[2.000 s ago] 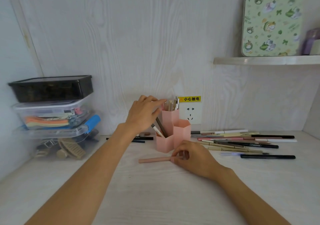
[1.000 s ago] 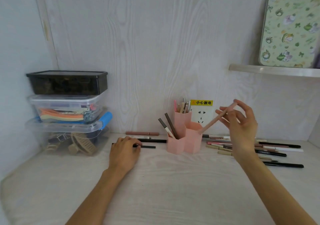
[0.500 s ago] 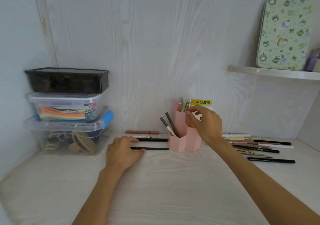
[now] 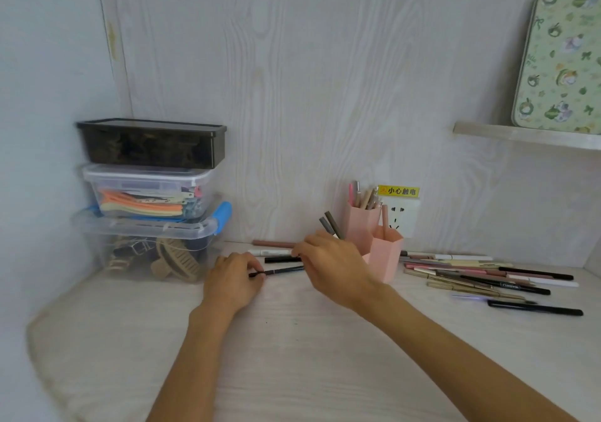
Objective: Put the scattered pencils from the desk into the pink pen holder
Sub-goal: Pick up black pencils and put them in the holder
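Observation:
The pink pen holder (image 4: 385,256) stands at the back of the desk with several pencils upright in its compartments. My left hand (image 4: 232,280) pinches the left end of a thin black pencil (image 4: 283,270) lying on the desk. My right hand (image 4: 328,267) reaches across in front of the holder, its fingers over the right end of that pencil and a second black pencil (image 4: 281,259). A white pencil (image 4: 268,252) and a brown pencil (image 4: 273,244) lie behind them. Several more pencils (image 4: 481,275) are scattered right of the holder.
Stacked plastic storage boxes (image 4: 149,200) fill the back left corner. A wall socket (image 4: 403,217) with a yellow label sits behind the holder. A shelf (image 4: 520,135) at upper right carries a green patterned tin (image 4: 559,67). The desk's front edge (image 4: 48,340) curves at left.
My right hand has left the holder, where the pink pencil now stands, and moved left and down to the black pencils. My left hand has closed on the thin black pencil's end.

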### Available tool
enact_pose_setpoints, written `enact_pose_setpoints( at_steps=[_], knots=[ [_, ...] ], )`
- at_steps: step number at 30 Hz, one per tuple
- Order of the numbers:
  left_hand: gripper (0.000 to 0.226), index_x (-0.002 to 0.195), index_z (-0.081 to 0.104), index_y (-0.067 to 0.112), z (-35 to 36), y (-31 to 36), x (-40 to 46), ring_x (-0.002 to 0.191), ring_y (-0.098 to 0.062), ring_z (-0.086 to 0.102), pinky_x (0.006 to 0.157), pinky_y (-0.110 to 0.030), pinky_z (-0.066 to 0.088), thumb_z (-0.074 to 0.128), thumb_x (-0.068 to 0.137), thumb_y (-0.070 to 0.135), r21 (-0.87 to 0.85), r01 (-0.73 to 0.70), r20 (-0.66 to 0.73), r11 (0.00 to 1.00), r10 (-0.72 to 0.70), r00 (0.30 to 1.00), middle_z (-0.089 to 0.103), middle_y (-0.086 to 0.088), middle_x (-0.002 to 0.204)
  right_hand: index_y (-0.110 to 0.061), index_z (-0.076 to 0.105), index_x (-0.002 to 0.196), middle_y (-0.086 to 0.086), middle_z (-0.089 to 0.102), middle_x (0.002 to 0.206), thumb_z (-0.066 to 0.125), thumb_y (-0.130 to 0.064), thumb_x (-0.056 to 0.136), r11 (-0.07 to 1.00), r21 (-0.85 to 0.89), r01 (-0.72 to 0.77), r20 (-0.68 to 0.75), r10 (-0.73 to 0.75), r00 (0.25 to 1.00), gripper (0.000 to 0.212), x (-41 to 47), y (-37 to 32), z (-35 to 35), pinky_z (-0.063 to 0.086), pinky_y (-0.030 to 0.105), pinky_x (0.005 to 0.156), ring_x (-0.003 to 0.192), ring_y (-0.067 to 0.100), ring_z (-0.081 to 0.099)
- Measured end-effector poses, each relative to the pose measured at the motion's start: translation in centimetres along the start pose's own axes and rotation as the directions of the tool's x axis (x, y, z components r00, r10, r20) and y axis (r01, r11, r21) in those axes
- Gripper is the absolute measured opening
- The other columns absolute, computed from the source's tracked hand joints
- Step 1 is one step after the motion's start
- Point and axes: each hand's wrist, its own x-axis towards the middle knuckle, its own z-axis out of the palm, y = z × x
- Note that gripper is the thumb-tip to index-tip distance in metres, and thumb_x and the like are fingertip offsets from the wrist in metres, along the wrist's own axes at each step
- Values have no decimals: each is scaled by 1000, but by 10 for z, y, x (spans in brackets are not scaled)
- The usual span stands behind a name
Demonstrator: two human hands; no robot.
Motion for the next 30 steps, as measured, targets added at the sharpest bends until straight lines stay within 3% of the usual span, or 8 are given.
enact_pose_setpoints(
  at_steps=[3, 7, 10, 14, 20, 23, 26, 30],
  knots=[
    [6, 89, 63, 28, -4, 4, 2, 86, -13, 62, 77, -26, 48, 67, 84, 28, -309, 3, -45, 951, -18, 999, 67, 7, 95, -4, 48, 123, 14, 53, 123, 42, 3, 85, 969, -17, -245, 366, 234, 901, 39, 16, -8, 15, 43, 39, 84, 111, 33, 52],
    [5, 84, 65, 24, -15, 15, 5, 79, 0, 62, 73, -12, 47, 69, 83, 20, -645, -130, -271, 753, -66, 960, 66, 13, 82, 4, 27, 137, 23, 36, 141, 43, 0, 87, 937, -103, -332, 539, 334, 773, 53, 20, -8, 31, 27, 44, 108, 130, 36, 37],
    [6, 92, 66, 20, -22, 22, 4, 86, -3, 63, 82, -17, 49, 65, 86, 18, -701, -266, -461, 662, -135, 877, 67, 12, 86, 2, 35, 131, 19, 46, 134, 47, 4, 83, 935, -118, -335, 438, 352, 828, 49, 15, -8, 35, 32, 41, 104, 125, 32, 42],
    [16, 103, 66, 16, -26, 31, 0, 85, 6, 62, 73, -5, 47, 64, 87, 18, -666, -411, -629, 622, -173, 758, 64, 16, 92, -5, 53, 119, 14, 53, 121, 43, -2, 89, 977, -97, -189, 335, 211, 918, 32, 5, -5, 34, 40, 37, 88, 116, 30, 46],
    [32, 116, 55, 31, -23, 41, -7, 90, -5, 64, 74, -10, 48, 65, 87, 23, -668, -461, -649, 583, -155, 744, 68, 2, 98, -28, 57, 122, -4, 57, 103, 43, -31, 96, 977, 213, 3, 208, -49, 977, 30, -48, 19, 12, 43, 29, 71, 96, 12, 49],
    [36, 108, 50, 47, -24, 44, -9, 88, -1, 65, 73, -10, 48, 66, 87, 21, -639, -510, -695, 576, -150, 703, 68, 14, 94, -40, 61, 115, -16, 54, 88, 50, -42, 91, 950, 296, -102, 257, 24, 966, 27, -75, 41, -3, 36, 21, 65, 84, 0, 43],
    [28, 108, 53, 34, -23, 46, -9, 90, -2, 65, 73, -11, 50, 65, 87, 20, -604, -533, -728, 593, -138, 671, 65, 30, 94, -43, 68, 102, -13, 60, 79, 65, -46, 81, 863, 409, -297, 338, 159, 927, 22, -94, 69, -17, 42, 20, 63, 71, 2, 48],
    [26, 108, 52, 23, -24, 63, -11, 87, -3, 64, 72, -13, 50, 66, 87, 19, -580, -600, -781, 550, -169, 601, 63, 14, 98, -31, 76, 82, -4, 64, 68, 80, -31, 70, 630, 630, -455, 325, 318, 891, 13, -114, 94, -27, 39, 13, 58, 60, -1, 49]
  ],
)
